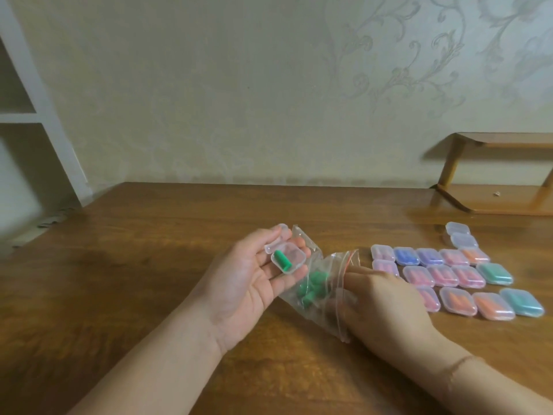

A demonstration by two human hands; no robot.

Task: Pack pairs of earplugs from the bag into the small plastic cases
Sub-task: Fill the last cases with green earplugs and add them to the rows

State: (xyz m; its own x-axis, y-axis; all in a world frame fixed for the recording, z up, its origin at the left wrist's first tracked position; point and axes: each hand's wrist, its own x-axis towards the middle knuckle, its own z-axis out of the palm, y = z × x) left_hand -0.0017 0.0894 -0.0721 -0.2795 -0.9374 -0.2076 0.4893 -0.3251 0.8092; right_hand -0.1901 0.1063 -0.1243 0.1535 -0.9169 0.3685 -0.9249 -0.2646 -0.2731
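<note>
My left hand [248, 283] is palm up above the table and holds a small clear plastic case [288, 256] with its lid open; one green earplug [282, 260] lies inside. The same hand's fingers also hold the edge of a clear zip bag [323, 283] with several green earplugs [311, 287] in it. My right hand [386, 304] reaches into the bag's mouth, its fingertips hidden by the plastic.
Several closed cases [443, 275] holding pink, blue, orange and green earplugs lie in rows on the wooden table [149, 250] to the right. Two empty clear cases [462, 236] sit behind them. A low wooden shelf [493, 190] stands at the back right, by the wall.
</note>
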